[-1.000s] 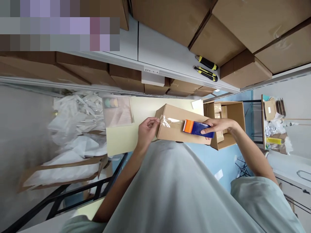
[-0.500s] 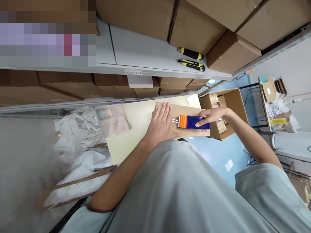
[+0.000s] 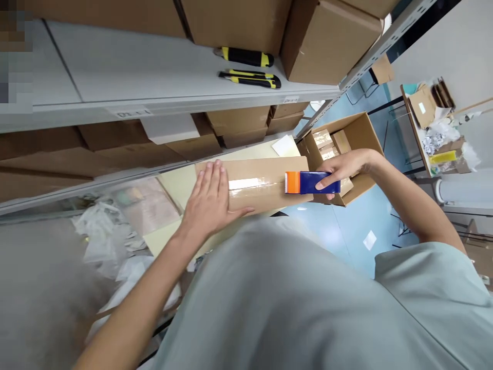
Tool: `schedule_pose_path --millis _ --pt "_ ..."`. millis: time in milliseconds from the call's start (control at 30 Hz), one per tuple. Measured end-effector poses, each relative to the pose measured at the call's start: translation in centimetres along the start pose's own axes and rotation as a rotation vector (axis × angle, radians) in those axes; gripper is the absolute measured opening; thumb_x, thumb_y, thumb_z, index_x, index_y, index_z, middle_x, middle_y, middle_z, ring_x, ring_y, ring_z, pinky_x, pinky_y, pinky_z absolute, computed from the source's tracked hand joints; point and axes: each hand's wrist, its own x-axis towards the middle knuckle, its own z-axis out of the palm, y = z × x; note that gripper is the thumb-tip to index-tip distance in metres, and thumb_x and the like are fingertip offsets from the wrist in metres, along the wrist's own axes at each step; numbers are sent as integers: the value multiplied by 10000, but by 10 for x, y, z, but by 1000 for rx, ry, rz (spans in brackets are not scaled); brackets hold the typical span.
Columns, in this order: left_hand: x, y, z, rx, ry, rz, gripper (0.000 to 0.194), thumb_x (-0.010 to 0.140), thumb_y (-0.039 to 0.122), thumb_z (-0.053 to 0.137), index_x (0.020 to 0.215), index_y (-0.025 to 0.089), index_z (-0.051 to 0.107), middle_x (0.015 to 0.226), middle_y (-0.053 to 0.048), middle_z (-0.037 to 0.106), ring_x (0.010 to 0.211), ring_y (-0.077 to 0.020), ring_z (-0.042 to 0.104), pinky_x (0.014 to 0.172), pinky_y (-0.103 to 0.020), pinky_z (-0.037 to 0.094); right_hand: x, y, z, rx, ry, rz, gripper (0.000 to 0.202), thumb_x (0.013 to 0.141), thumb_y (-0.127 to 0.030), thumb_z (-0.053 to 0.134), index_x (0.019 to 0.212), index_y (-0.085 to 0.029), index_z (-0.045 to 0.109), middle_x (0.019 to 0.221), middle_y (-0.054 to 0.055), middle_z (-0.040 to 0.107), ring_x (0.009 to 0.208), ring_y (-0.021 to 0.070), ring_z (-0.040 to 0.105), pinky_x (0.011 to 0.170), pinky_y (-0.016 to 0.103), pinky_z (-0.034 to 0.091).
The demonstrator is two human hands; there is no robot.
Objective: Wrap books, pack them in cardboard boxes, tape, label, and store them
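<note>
Flat on the left part of a closed cardboard box point(image 3: 269, 204) rests my left hand point(image 3: 208, 198), its fingers stretched out and thumb spread. My right hand point(image 3: 341, 167) grips a blue-and-orange tape dispenser point(image 3: 310, 182) over the box's right end. A shiny strip of clear packing tape point(image 3: 250, 183) runs along the middle of the box top, from beside my left fingers to the dispenser's toothed orange edge. The box lies on a pale yellow tabletop point(image 3: 171, 185).
Two yellow-and-black utility knives point(image 3: 250, 78) lie on the grey shelf point(image 3: 134, 67) above, beside cardboard boxes. At the right, an open carton point(image 3: 364, 136) holds several smaller taped boxes. White plastic bags point(image 3: 102, 231) are heaped at the lower left. A cluttered table point(image 3: 418, 126) stands farther right.
The dispenser has travelled along the box to its right end, and the strip of tape between it and my left hand is longer. The camera view has shifted; my left hand stays flat on the box.
</note>
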Motion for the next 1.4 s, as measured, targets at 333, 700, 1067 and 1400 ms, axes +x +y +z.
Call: schedule_pose_path --millis 333,700,1067,1400 --pt "5 7 -4 119 -52 -43 1429 883 1047 255 1770 -56 57 1870 -291 36 1758 -442 25 1420 -643 75 -67 115 -43 25 53 46 666 863 -789 816 972 -133 803 883 46 800 840 178 723 803 300 550" --pt "11 6 -4 202 -141 -111 1357 880 1057 235 1803 124 -108 1897 -164 -96 1759 -427 -1 1417 -646 52 19 161 -70 -98 14 -99 635 886 -780 791 874 -145 779 795 62 780 742 184 676 741 321 483" --pt "13 6 -5 243 -175 -174 1374 863 1069 203 1803 102 -56 1884 -221 -13 1758 -412 18 1421 -654 92 67 152 7 -423 605 104 273 1063 -340 604 1150 -147 777 1117 204 798 1080 387 745 961 442 504" --pt "19 13 -3 103 33 -129 1186 935 920 484 1759 92 283 1842 -290 208 1728 -460 193 1385 -682 252 49 129 29 -448 1013 261 564 1147 -382 419 1522 29 511 1234 321 781 1165 455 772 958 484 563"
